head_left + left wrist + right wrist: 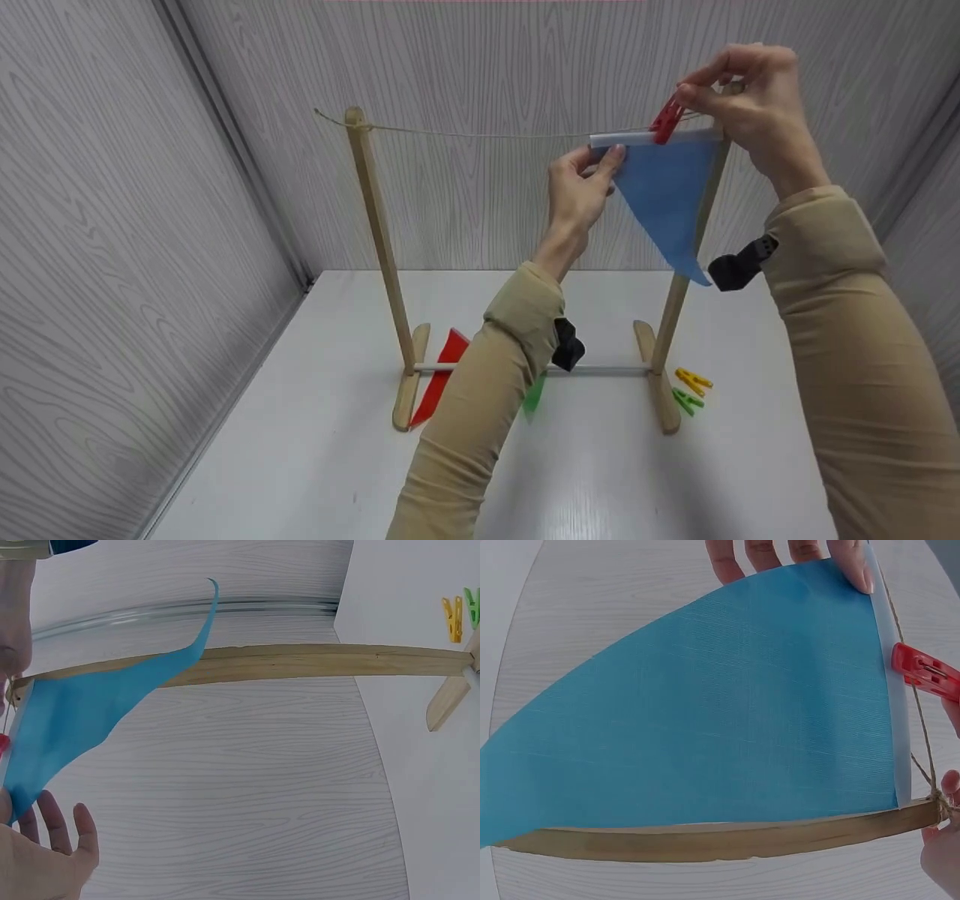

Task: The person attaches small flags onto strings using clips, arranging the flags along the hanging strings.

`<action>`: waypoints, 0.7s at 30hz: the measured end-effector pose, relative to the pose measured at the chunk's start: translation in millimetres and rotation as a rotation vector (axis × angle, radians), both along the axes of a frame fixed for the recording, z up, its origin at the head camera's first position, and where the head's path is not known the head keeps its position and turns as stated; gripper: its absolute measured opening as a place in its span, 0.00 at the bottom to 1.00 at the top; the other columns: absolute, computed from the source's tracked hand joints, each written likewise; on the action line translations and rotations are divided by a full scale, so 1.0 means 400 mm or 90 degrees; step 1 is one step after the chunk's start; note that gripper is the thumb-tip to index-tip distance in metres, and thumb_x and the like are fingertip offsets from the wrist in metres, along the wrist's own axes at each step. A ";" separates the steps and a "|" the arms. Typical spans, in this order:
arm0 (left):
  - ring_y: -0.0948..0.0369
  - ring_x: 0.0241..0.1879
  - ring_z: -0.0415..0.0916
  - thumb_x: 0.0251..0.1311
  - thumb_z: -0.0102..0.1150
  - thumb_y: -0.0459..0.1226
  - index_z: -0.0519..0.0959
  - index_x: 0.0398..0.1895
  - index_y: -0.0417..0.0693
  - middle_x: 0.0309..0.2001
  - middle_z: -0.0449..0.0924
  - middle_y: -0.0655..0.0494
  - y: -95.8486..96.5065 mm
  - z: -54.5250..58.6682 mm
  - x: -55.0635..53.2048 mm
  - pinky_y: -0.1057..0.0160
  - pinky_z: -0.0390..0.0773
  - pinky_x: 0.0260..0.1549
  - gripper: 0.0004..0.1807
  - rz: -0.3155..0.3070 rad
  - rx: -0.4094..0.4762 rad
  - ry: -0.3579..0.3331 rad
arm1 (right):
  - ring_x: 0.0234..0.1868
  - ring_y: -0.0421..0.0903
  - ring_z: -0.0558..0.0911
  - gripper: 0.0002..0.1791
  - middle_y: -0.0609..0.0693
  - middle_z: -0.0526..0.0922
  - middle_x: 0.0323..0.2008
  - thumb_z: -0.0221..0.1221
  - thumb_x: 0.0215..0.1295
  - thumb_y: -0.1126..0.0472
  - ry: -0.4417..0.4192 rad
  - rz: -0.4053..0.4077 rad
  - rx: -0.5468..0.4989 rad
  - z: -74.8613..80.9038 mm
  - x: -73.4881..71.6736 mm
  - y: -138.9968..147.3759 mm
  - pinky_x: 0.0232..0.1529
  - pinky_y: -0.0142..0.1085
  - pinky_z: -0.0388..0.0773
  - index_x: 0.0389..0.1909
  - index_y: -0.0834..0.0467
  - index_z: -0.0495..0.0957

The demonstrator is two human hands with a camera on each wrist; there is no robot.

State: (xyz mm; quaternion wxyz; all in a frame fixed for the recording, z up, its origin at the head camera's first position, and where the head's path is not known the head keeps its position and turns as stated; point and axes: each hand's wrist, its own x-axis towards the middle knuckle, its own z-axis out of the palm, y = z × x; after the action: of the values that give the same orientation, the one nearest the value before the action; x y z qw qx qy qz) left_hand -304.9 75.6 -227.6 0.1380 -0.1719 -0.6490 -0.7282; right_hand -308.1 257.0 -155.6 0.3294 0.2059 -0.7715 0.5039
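Note:
A blue triangular pennant (667, 187) with a white top strip hangs at the string (480, 136), beside the right wooden post. My left hand (581, 191) pinches its upper left corner between thumb and fingers. Above it, my right hand (757, 105) pinches the handles of a red clothespin (666, 121). In the right wrist view the tip of the red clothespin (922, 671) sits at the white strip's edge, over the string. The pennant's pointed end (202, 630) curls loose in the left wrist view.
Two wooden posts (382, 247) on feet carry the string, joined low by a white rod (600, 370). On the white table lie a red pennant (442, 382), a green pennant (534, 396) partly behind my left sleeve, a yellow clothespin (694, 381) and a green clothespin (688, 401).

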 end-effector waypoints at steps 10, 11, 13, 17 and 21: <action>0.68 0.31 0.75 0.71 0.58 0.36 0.82 0.49 0.33 0.49 0.84 0.40 -0.004 0.004 0.003 0.74 0.78 0.33 0.14 0.006 0.008 0.003 | 0.37 0.37 0.64 0.02 0.33 0.78 0.29 0.69 0.61 0.66 0.005 -0.041 0.030 -0.006 0.003 -0.010 0.42 0.29 0.57 0.29 0.58 0.88; 0.68 0.31 0.75 0.71 0.58 0.36 0.82 0.49 0.33 0.49 0.84 0.40 -0.004 0.004 0.002 0.74 0.79 0.34 0.14 0.007 0.009 0.003 | 0.39 0.36 0.64 0.02 0.32 0.77 0.29 0.69 0.61 0.66 0.005 -0.041 0.031 -0.007 0.004 -0.012 0.44 0.29 0.56 0.29 0.58 0.88; 0.68 0.31 0.75 0.70 0.58 0.36 0.82 0.49 0.33 0.49 0.85 0.40 -0.005 0.005 0.003 0.74 0.79 0.34 0.14 0.010 0.007 0.004 | 0.40 0.36 0.64 0.03 0.32 0.77 0.29 0.69 0.61 0.65 0.004 -0.043 0.032 -0.007 0.003 -0.014 0.45 0.29 0.55 0.29 0.58 0.88; 0.69 0.32 0.75 0.70 0.58 0.36 0.82 0.49 0.33 0.49 0.84 0.40 -0.006 0.006 0.004 0.74 0.80 0.34 0.14 0.007 0.009 0.005 | 0.41 0.35 0.64 0.04 0.32 0.77 0.29 0.69 0.62 0.65 0.000 -0.041 0.034 -0.007 0.002 -0.017 0.46 0.28 0.55 0.28 0.57 0.88; 0.69 0.34 0.77 0.70 0.58 0.36 0.82 0.50 0.34 0.51 0.84 0.40 -0.007 0.008 0.004 0.74 0.80 0.35 0.14 0.004 0.013 0.001 | 0.38 0.36 0.65 0.03 0.30 0.79 0.29 0.69 0.61 0.66 0.001 -0.033 0.034 -0.006 0.001 -0.017 0.42 0.28 0.57 0.28 0.57 0.88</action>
State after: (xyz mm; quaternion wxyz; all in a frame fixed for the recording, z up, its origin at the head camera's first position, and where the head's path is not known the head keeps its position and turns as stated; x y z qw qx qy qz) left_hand -303.1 72.6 -224.3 0.1425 -0.1691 -0.6420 -0.7342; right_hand -307.7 250.3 -158.1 0.3374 0.1948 -0.7894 0.4744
